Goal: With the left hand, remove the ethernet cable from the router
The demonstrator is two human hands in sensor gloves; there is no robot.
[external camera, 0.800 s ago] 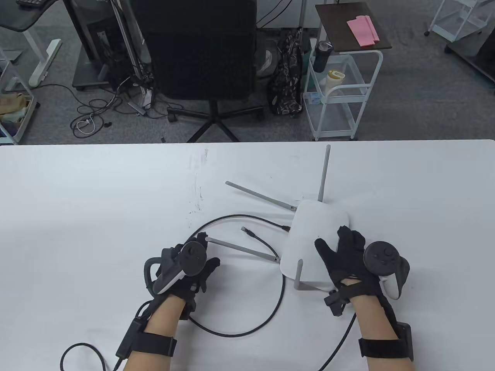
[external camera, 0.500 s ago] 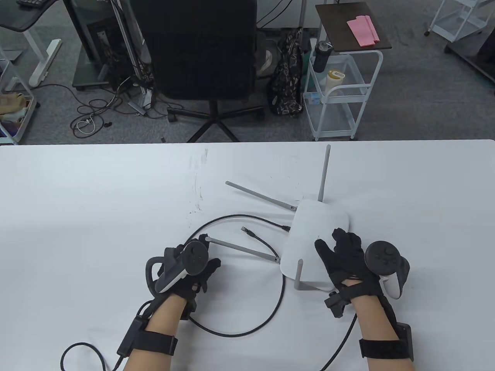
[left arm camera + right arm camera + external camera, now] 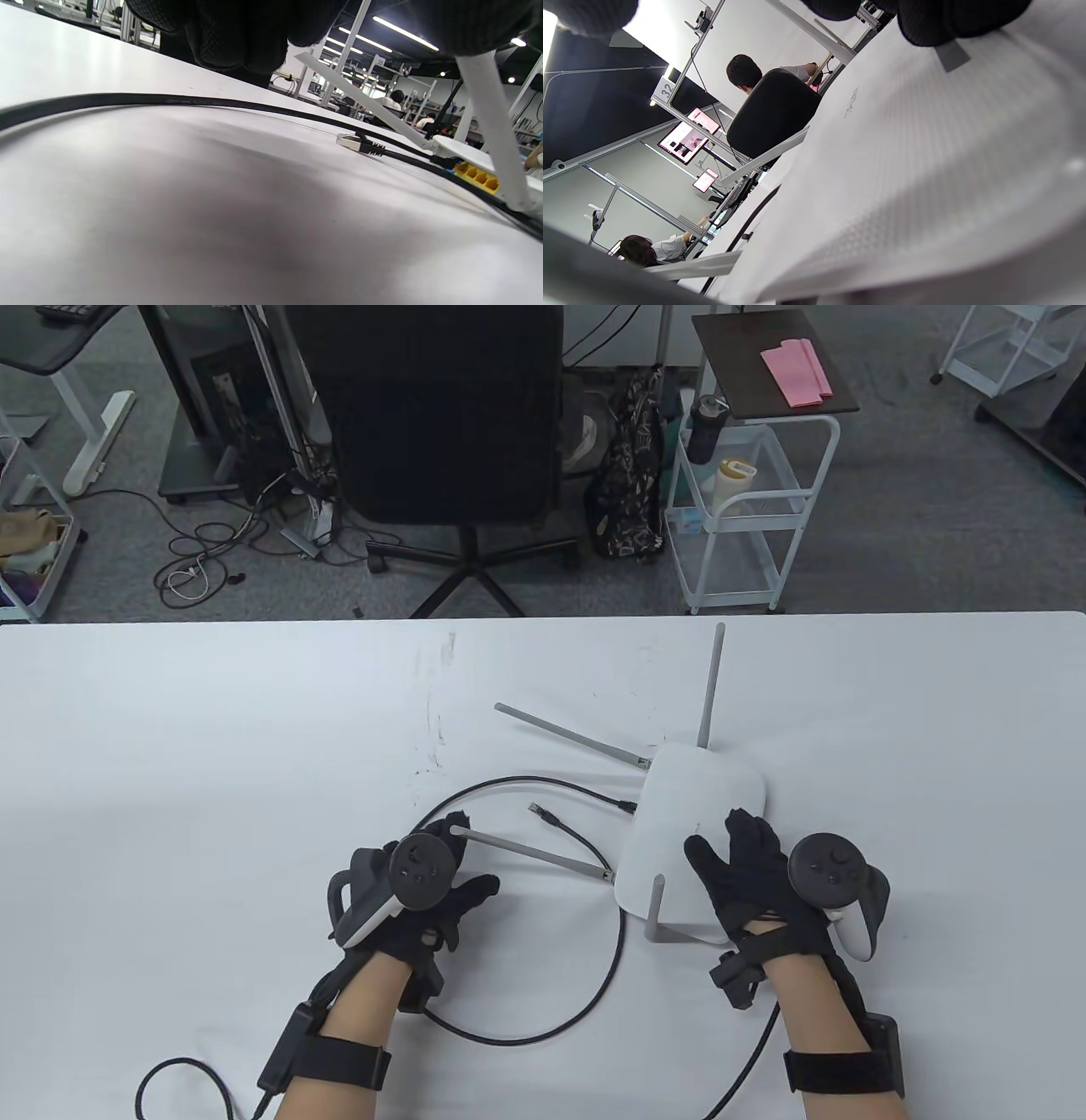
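Overhead: bright, even, soft shadows under the hands.
Left wrist: table [image 3: 169, 203] shadowed at 6 o'clock; glove blurred at 12.
Right wrist: glare at 11 o'clock; foreground blurred.

The left hand [image 3: 424, 899] covers part of the black cable [image 3: 594, 984]; the router's [image 3: 696, 831] near corner is hidden under the right hand [image 3: 755, 874].

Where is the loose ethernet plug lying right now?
In the table view the loose ethernet plug lies on the table left of the router, between two antennas, just beyond the left hand.
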